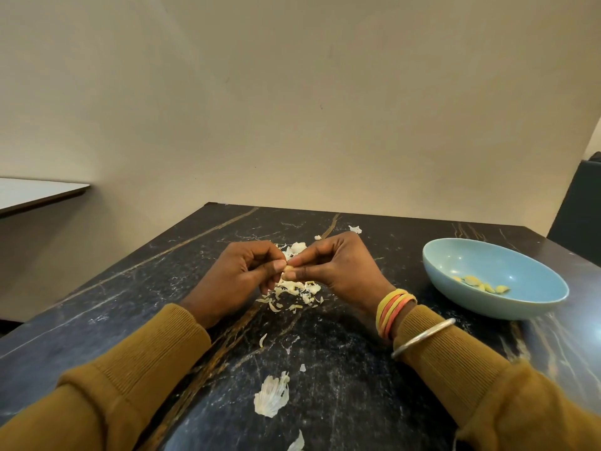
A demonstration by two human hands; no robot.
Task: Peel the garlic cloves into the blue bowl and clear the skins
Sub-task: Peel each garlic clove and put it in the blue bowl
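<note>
Both hands meet over the middle of the dark marbled surface [341, 385], each pinching the same garlic clove [287, 269]: the left hand [242, 276] grips it with thumb and curled fingers, the right hand [338, 266] nips it from the other side. To do this step well, I judge the left should hold the clove steady while the right thumbnail lifts the papery skin at one end and strips it in long pieces, letting them fall on the pile of skins [294, 292] just below. The blue bowl [461, 255] sits well to the right with a few peeled cloves [481, 284] inside. Loose skin scraps [271, 398] lie nearer the person. A plain beige wall [292, 109] stands behind, a pale table [35, 192] at left
</note>
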